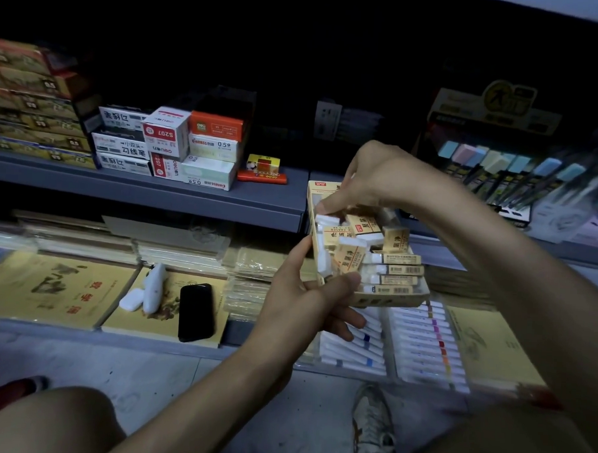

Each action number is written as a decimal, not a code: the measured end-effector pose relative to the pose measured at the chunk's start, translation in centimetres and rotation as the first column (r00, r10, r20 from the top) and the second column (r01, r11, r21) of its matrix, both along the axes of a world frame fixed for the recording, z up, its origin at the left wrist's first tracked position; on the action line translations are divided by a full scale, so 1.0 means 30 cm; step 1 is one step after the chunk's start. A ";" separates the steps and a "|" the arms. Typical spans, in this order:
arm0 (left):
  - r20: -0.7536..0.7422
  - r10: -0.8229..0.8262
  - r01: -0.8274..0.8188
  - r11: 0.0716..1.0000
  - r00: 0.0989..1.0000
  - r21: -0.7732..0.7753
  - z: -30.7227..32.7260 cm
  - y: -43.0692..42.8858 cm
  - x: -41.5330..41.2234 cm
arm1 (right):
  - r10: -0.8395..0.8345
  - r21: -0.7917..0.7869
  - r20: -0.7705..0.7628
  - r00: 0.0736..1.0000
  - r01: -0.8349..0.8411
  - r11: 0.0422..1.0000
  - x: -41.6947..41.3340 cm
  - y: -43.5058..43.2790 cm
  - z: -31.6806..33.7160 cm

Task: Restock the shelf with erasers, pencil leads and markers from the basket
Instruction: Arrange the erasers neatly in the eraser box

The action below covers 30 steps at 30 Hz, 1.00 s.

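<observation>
An open tan cardboard eraser box is held in front of the grey shelf. My left hand grips its near left corner from below. Several white erasers with tan sleeves lie jumbled inside. My right hand reaches down into the box from above, its fingertips pinching an eraser at the box's far left. Trays of white markers with coloured bands lie on the lower shelf under the box. The basket is not in view.
Stacked pencil-lead boxes stand on the grey shelf to the left. A display of pastel pens leans at right. On the lower shelf lie yellow paper pads, a black phone and a white scanner. My knees and shoe are below.
</observation>
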State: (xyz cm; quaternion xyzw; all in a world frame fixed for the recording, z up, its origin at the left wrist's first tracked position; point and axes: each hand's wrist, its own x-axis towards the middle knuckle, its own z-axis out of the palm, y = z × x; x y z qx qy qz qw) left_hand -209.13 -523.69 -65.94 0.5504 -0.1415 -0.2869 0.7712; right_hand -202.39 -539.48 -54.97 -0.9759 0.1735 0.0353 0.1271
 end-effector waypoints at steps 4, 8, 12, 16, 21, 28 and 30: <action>0.007 0.006 -0.006 1.000 1.000 0.006 0.001 -0.003 -0.003 | 0.059 0.038 -0.058 0.997 -0.057 0.998 -0.005 0.022 0.021; 0.010 0.013 -0.013 1.000 1.000 0.003 0.002 -0.003 -0.005 | 0.061 0.190 -0.014 0.998 -0.057 0.980 -0.005 0.010 0.016; 0.004 0.005 -0.005 1.000 1.000 0.002 0.002 -0.001 -0.003 | -0.087 0.387 0.219 0.972 -0.004 0.922 -0.008 -0.042 0.019; -0.009 0.011 -0.011 1.000 1.000 -0.008 0.006 -0.001 -0.004 | -0.349 0.507 0.359 0.866 0.132 0.852 0.021 -0.092 -0.014; -0.026 0.014 -0.015 0.999 1.000 -0.031 0.010 -0.003 -0.005 | -0.440 0.490 0.361 0.822 0.234 0.840 0.050 -0.133 -0.096; -0.027 0.011 -0.012 0.999 1.000 -0.031 0.012 -0.003 0.000 | -0.296 0.312 0.332 0.896 0.192 0.931 0.012 -0.130 -0.113; -0.025 0.014 -0.015 0.999 1.000 -0.032 0.011 -0.004 -0.001 | -0.284 0.289 0.348 0.893 0.186 0.939 0.007 -0.120 -0.116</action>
